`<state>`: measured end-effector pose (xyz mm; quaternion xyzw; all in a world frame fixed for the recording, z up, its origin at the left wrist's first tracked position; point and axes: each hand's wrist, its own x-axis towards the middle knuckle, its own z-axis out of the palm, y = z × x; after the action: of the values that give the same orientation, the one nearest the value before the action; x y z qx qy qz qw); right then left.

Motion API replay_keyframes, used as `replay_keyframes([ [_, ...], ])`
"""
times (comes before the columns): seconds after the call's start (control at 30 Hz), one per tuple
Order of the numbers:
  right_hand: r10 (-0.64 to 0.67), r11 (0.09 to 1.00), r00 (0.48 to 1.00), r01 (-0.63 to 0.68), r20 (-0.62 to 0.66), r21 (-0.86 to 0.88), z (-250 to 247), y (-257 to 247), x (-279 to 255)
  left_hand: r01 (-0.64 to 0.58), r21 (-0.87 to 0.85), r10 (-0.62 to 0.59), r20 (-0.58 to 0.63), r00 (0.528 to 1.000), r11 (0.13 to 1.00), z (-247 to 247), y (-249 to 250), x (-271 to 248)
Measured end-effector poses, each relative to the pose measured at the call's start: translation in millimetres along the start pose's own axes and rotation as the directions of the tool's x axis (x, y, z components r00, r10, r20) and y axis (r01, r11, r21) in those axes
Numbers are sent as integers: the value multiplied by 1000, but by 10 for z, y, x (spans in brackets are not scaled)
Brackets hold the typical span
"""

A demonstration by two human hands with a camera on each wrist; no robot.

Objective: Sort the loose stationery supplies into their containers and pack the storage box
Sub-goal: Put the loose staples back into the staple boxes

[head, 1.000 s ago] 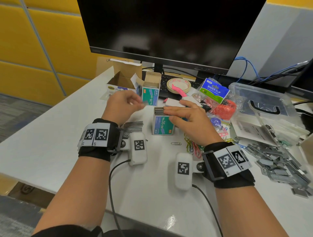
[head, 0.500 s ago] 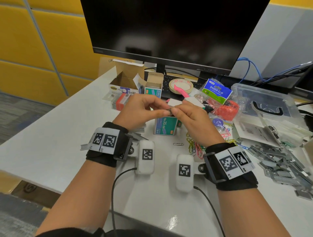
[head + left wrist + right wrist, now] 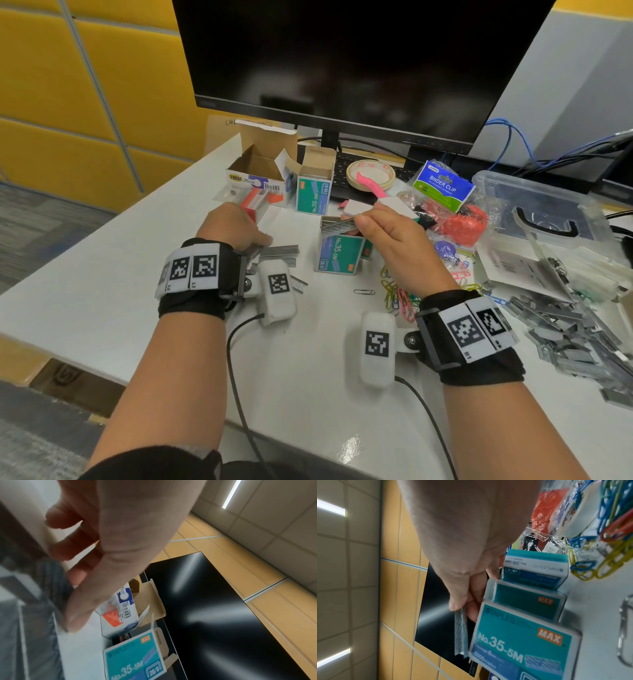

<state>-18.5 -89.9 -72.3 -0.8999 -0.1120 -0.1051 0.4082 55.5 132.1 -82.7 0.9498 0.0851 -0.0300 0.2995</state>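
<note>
My right hand [image 3: 387,236] pinches grey metal staple strip [image 3: 337,224] just above open teal cardboard staple box [image 3: 339,251], lined up to drop in. Left hand [image 3: 233,228], fingers curled, rests on loose staple strips [image 3: 279,251] left of box; grip unclear.
</note>
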Motion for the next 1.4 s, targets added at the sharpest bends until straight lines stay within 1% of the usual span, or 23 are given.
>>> replay_keyframes([
  [0.17, -21, 1000, 1000, 21, -12, -7, 0, 19, 12, -8, 6, 8, 37, 999, 1000, 18, 13, 25],
  [0.2, -21, 1000, 1000, 21, -14, -2, 2, 20, 10, -9, -4, 9, 27, 1000, 1000, 27, 9, 29],
  [0.27, -7, 1000, 1000, 7, -12, 4, 2, 22, 8, -34, -34, 33, -32, 999, 999, 40, -3, 29],
  [0.33, -2, 1000, 1000, 2, -16, 0, 2, 24, 10, -119, -124, 109, -87, 990, 985, 53, 15, 0],
  [0.4, -8, 1000, 1000, 8, -20, 6, 7, 24, 14, -248, -280, 223, -120, 967, 927, 63, 77, -67],
  [0.47, -10, 1000, 999, 11, -32, 16, 16, 27, 20, -371, -438, 338, -155, 928, 819, 66, 159, -140],
  [0.5, -16, 1000, 999, 17, -43, 19, 21, 31, 23, -401, -508, 379, -151, 913, 762, 62, 198, -173],
  [0.57, -27, 999, 998, 28, -61, 21, 24, 28, 22, -400, -614, 432, -106, 896, 680, 60, 246, -215],
  [0.6, -32, 999, 997, 34, -70, 25, 28, 30, 22, -395, -645, 454, -82, 887, 654, 59, 259, -228],
  [0.67, -57, 997, 995, 61, -88, 43, 35, 28, 23, -390, -674, 488, -50, 871, 628, 56, 274, -254],
  [0.77, -80, 993, 990, 89, -117, 74, 43, 20, 20, -368, -715, 500, -31, 866, 594, 73, 285, -284],
  [0.87, -64, 988, 986, 85, -156, 130, 52, 28, 14, -363, -729, 520, -11, 854, 581, 100, 298, -290],
  [0.97, -37, 985, 974, 74, -224, 158, 36, 31, 2, -339, -734, 499, 0, 867, 589, 136, 321, -282],
  [1.07, -59, 970, 959, 121, -279, 210, 20, 8, -16, -323, -741, 491, 10, 871, 588, 150, 336, -285],
  [1.17, -72, 962, 961, 138, -267, 236, 10, -9, -26, -307, -763, 489, 14, 872, 568, 139, 345, -301],
  [1.3, -113, 956, 971, 164, -211, 243, 15, -51, -56, -262, -783, 468, 42, 883, 565, 136, 361, -327],
  [1.4, -140, 962, 973, 178, -184, 208, 17, -36, -56, -240, -806, 465, 49, 884, 541, 140, 364, -337],
])
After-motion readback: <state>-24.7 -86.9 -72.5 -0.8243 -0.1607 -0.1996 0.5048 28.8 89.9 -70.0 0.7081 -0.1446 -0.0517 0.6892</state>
